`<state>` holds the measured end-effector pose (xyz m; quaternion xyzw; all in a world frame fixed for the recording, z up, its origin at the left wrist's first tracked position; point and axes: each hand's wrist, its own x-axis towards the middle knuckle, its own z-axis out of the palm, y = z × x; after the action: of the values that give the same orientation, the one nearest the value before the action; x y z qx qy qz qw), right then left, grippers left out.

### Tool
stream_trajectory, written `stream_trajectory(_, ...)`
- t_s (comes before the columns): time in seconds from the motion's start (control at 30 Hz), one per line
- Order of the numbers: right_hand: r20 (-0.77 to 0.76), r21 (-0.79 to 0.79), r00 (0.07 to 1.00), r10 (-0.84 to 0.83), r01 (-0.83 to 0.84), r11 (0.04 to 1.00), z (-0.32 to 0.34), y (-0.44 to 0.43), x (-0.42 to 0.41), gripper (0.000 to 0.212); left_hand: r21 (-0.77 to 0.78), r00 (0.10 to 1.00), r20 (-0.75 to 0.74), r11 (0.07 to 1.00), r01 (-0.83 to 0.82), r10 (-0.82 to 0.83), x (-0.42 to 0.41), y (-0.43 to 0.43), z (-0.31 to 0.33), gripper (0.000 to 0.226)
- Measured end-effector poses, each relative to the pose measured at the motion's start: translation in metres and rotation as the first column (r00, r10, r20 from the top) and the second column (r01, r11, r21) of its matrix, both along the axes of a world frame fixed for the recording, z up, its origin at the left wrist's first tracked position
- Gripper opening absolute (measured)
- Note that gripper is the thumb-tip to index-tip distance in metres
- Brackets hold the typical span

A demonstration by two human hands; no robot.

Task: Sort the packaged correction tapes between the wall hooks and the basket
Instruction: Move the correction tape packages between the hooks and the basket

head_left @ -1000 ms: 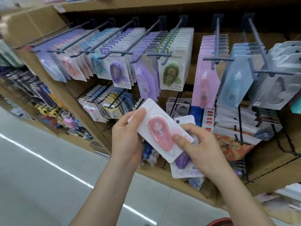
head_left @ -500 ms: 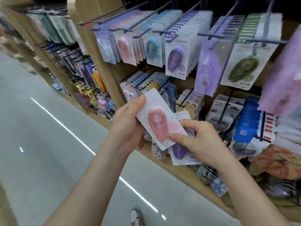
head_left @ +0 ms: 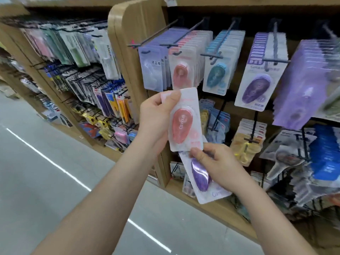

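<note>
My left hand (head_left: 156, 122) grips a packaged pink correction tape (head_left: 183, 124) by its top left corner, holding it nearly upright just below the hooks. My right hand (head_left: 219, 164) holds a packaged purple correction tape (head_left: 201, 173) that hangs below, and its thumb touches the pink pack's bottom edge. On the wall hooks above hang rows of packs: pale clear ones (head_left: 152, 70), pink ones (head_left: 181, 70), teal ones (head_left: 218, 74) and purple ones (head_left: 257, 85). The basket is out of view.
A wooden divider panel (head_left: 136, 34) stands just left of the pink packs. Beyond it, another bay (head_left: 79, 70) holds pens and stationery on hooks. Lower hooks (head_left: 248, 138) carry more packs. A grey floor aisle (head_left: 46, 172) lies to the left.
The view has swung left along the shelf. The pink pack has been raised and turned upright under the pink row, and the purple pack now hangs lower in my right hand.
</note>
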<state>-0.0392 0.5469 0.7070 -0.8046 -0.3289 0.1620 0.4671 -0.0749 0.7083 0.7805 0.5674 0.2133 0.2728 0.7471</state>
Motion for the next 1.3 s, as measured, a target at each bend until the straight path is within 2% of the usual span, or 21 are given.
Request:
stream_trajectory(0.1,-0.016,0.060,0.999,-0.031,0.032,0.998,0.010,0.025,0.008,0.027,-0.033,0.997,0.070,0.999,-0.030,0.032,0.021,0.028,0.013,0.008)
stream_trajectory(0.2,-0.026,0.137,0.997,-0.079,0.082,0.987,0.015,0.046,0.020,0.028,0.085,0.993,0.107,0.995,-0.059,0.050,0.044,0.048,0.019,0.008)
stream_trajectory(0.37,-0.046,0.271,0.967,-0.252,0.255,0.928,0.008,0.065,0.050,0.023,0.317,0.991,0.074,0.939,-0.130,0.113,0.074,0.067,0.018,0.011)
stream_trajectory(0.47,-0.037,0.292,0.938,-0.344,0.339,0.894,0.005,0.071,0.069,0.007,0.376,0.990,0.107,0.917,-0.129,0.095,0.085,0.072,0.017,0.009)
stream_trajectory(0.57,-0.008,0.280,0.940,-0.341,0.329,0.902,0.008,0.079,0.083,0.018,0.436,0.986,0.142,0.889,-0.142,0.088,0.091,0.075,0.017,0.013)
stream_trajectory(0.73,0.036,0.259,0.948,-0.317,0.297,0.919,0.014,0.091,0.095,0.021,0.406,0.982,0.177,0.904,-0.133,0.065,0.092,0.076,0.021,0.011)
stream_trajectory(0.93,0.003,0.276,0.948,-0.319,0.306,0.911,0.013,0.099,0.101,0.021,0.367,0.989,0.118,0.929,0.041,-0.090,0.098,0.086,0.026,0.041)
stream_trajectory(1.0,-0.020,0.286,0.944,-0.328,0.320,0.903,0.012,0.102,0.100,0.016,0.328,0.987,0.096,0.940,0.091,-0.129,0.101,0.090,0.024,0.045)
stream_trajectory(1.07,-0.030,0.297,0.944,-0.329,0.322,0.899,0.011,0.105,0.098,0.003,0.284,0.989,0.075,0.953,0.103,-0.129,0.104,0.091,0.025,0.037)
stream_trajectory(1.13,-0.050,0.311,0.938,-0.344,0.342,0.887,0.011,0.106,0.095,0.014,0.305,0.990,0.066,0.947,0.101,-0.127,0.105,0.090,0.026,0.025)
stream_trajectory(1.2,-0.091,0.334,0.922,-0.376,0.384,0.861,0.010,0.107,0.093,0.013,0.367,0.987,0.105,0.927,0.073,-0.119,0.098,0.090,0.021,0.009)
stream_trajectory(1.3,-0.126,0.346,0.908,-0.400,0.418,0.840,0.011,0.109,0.089,0.009,0.517,0.987,0.111,0.855,0.040,-0.113,0.077,0.091,-0.006,0.036)
